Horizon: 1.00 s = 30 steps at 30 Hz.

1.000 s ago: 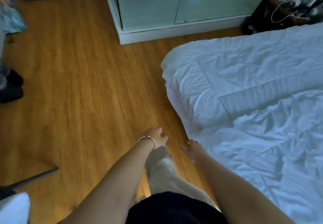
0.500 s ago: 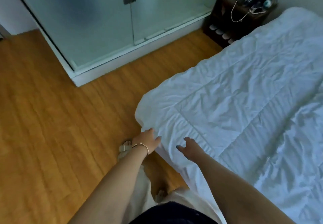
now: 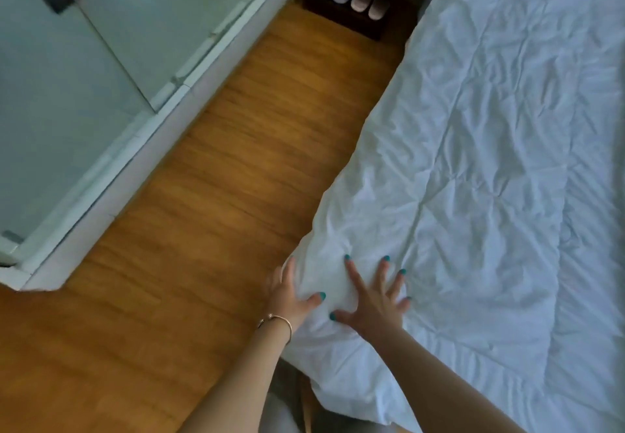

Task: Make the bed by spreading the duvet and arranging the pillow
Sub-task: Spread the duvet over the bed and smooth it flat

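A wrinkled white duvet (image 3: 490, 162) covers the bed and fills the right side of the head view. Its near corner hangs over the bed's edge toward the wooden floor. My right hand (image 3: 373, 300) lies flat on top of that corner, fingers spread wide. My left hand (image 3: 289, 292), with a thin bracelet at the wrist, presses against the corner's side edge, thumb on top of the fabric and fingers along the side. No pillow is visible.
A strip of wooden floor (image 3: 220, 212) runs between the bed and a frosted glass partition (image 3: 84, 77) with a white base on the left. A dark nightstand (image 3: 355, 3) with slippers on its lower shelf stands at the far end.
Both hands moved forward from mid-air beside the bed onto the duvet's corner. The right hand went from hovering to lying flat, and the view turned along the bed's side.
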### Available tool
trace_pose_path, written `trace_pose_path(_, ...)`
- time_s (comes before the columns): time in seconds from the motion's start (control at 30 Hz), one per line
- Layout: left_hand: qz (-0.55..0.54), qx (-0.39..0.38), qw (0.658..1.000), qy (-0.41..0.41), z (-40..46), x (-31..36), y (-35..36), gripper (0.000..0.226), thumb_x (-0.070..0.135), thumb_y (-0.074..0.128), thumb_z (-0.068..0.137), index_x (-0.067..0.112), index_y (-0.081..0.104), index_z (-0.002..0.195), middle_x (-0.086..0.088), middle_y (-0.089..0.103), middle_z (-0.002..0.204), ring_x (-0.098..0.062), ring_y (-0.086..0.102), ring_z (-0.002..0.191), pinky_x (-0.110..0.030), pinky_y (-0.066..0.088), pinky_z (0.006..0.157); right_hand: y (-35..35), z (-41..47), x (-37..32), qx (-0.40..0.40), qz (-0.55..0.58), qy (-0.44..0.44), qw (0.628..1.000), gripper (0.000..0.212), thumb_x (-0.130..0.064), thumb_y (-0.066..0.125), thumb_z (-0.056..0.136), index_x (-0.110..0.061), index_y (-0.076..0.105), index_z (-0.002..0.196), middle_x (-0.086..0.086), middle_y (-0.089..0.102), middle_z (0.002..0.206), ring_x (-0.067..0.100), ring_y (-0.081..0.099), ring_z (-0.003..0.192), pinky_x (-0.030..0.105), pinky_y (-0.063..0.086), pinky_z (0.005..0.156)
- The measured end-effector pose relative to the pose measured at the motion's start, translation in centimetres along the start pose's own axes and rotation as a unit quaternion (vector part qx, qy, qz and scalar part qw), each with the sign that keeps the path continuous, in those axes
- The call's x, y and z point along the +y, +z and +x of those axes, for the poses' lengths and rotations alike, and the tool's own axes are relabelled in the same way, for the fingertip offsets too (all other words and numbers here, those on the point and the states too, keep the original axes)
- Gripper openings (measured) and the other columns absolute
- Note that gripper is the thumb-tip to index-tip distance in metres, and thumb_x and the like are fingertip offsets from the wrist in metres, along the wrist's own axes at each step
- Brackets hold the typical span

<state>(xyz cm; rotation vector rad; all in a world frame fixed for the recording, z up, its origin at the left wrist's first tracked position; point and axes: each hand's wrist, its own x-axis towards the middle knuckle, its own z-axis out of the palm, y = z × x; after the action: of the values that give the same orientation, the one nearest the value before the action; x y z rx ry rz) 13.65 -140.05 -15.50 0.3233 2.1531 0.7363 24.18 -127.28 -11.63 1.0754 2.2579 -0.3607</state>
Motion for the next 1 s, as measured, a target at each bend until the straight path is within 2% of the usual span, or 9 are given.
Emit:
trace_pose_path(0.13, -0.101, -0.062, 0.992, -0.041, 2.4, -1.5, 1.3, 0.113, 0.047, 0.083, 0.066, 0.027, 0.01, 0.15, -0.001, 0.03, 0.15, -0.026, 0.031, 0.138, -0.042, 0.036, 0.108, 1.5, 1.0, -0.2, 0.007, 0.02, 0.009, 1.0, 0.113, -0.077, 0.06, 0.07, -0.061, -0.034, 0.132, 0.011, -0.039, 0.151, 0.048, -0.03, 0.138, 0.071, 0.005, 0.109)
trace_pose_path(0.27, -0.109, -0.035, 0.992, -0.044, 1.6, -1.5, 1.5, 0.086, 0.045, 0.084, 0.065, 0.019, 0.037, 0.131, 0.003, 0.053, 0.121, -0.016, 0.055, 0.104, -0.029, 0.045, 0.081, 1.7, 0.9, 0.0, -0.006, 0.037, 0.002, 0.999, 0.112, -0.074, 0.061, 0.072, -0.061, -0.031, 0.133, 0.009, -0.04, 0.15, 0.047, -0.032, 0.137, 0.072, 0.001, 0.109)
trace_pose_path(0.37, -0.074, -0.031, 0.997, -0.012, -0.2, -1.2, 0.7, 0.071, 0.047, 0.081, 0.067, 0.022, 0.039, 0.119, 0.004, 0.057, 0.107, -0.018, 0.06, 0.093, -0.03, 0.05, 0.07, 1.1, 0.6, 0.3, -0.013, 0.057, -0.005, 0.998, 0.11, -0.07, 0.064, 0.073, -0.061, -0.025, 0.136, 0.007, -0.038, 0.152, 0.044, -0.031, 0.139, 0.071, 0.0, 0.11)
trace_pose_path(0.43, -0.038, -0.061, 0.997, 0.018, -1.7, -1.1, -0.1, 0.075, 0.04, 0.078, 0.073, 0.023, 0.034, 0.131, 0.004, 0.056, 0.112, -0.019, 0.06, 0.095, -0.029, 0.052, 0.07, 0.7, -0.1, 0.7, -0.002, 0.087, -0.018, 0.996, 0.107, -0.067, 0.066, 0.074, -0.06, -0.017, 0.141, 0.005, -0.031, 0.156, 0.041, -0.027, 0.142, 0.067, 0.002, 0.113)
trace_pose_path(0.53, 0.026, -0.095, 0.991, 0.095, -3.8, -0.5, -2.1, 0.096, 0.031, 0.07, 0.083, 0.039, 0.002, 0.15, 0.014, 0.046, 0.12, -0.018, 0.063, 0.09, -0.023, 0.052, 0.065, -0.2, -1.5, 1.7, 0.013, 0.211, -0.031, 0.977, 0.1, -0.058, 0.07, 0.077, -0.057, -0.003, 0.146, 0.003, -0.009, 0.162, 0.03, -0.014, 0.148, 0.058, 0.008, 0.118)
trace_pose_path(0.6, 0.003, -0.136, 0.981, 0.14, -5.7, 1.1, -2.6, 0.098, 0.022, 0.067, 0.088, 0.05, -0.007, 0.145, 0.027, 0.029, 0.134, 0.002, 0.056, 0.1, -0.012, 0.05, 0.073, -1.1, -3.1, 2.8, 0.017, 0.331, -0.054, 0.942, 0.099, -0.052, 0.075, 0.075, -0.054, 0.007, 0.148, 0.002, 0.013, 0.161, 0.023, 0.003, 0.149, 0.052, 0.016, 0.118)
trace_pose_path(0.7, -0.061, -0.164, 0.964, 0.202, -9.1, 4.5, -1.6, 0.097, 0.005, 0.063, 0.088, 0.051, -0.002, 0.143, 0.046, 0.005, 0.143, 0.028, 0.017, 0.126, -0.001, 0.026, 0.099, -1.8, -6.7, 5.5, 0.001, 0.439, -0.109, 0.892, 0.101, -0.044, 0.082, 0.071, -0.059, 0.012, 0.143, -0.005, 0.035, 0.151, 0.012, 0.03, 0.14, 0.037, 0.029, 0.114)
trace_pose_path(0.87, -0.173, -0.217, 0.937, 0.211, -15.8, 12.6, 3.3, 0.089, -0.008, 0.054, 0.086, 0.053, 0.019, 0.141, 0.042, 0.017, 0.143, 0.016, 0.018, 0.136, -0.02, 0.021, 0.114, -1.2, -14.9, 12.1, 0.009, 0.537, -0.162, 0.828, 0.109, -0.059, 0.08, 0.054, -0.067, 0.014, 0.14, -0.033, 0.036, 0.135, -0.011, 0.038, 0.124, 0.02, 0.038, 0.101)
trace_pose_path(1.0, -0.274, -0.351, 0.885, 0.133, -20.9, 20.0, 10.8, 0.067, 0.006, 0.045, 0.09, 0.046, 0.035, 0.143, 0.007, 0.045, 0.144, -0.014, 0.048, 0.128, -0.036, 0.036, 0.109, -1.2, -19.6, 20.2, 0.082, 0.576, -0.149, 0.8, 0.129, -0.074, 0.077, 0.046, -0.048, 0.002, 0.148, -0.027, 0.02, 0.148, -0.011, 0.02, 0.137, 0.011, 0.026, 0.108)
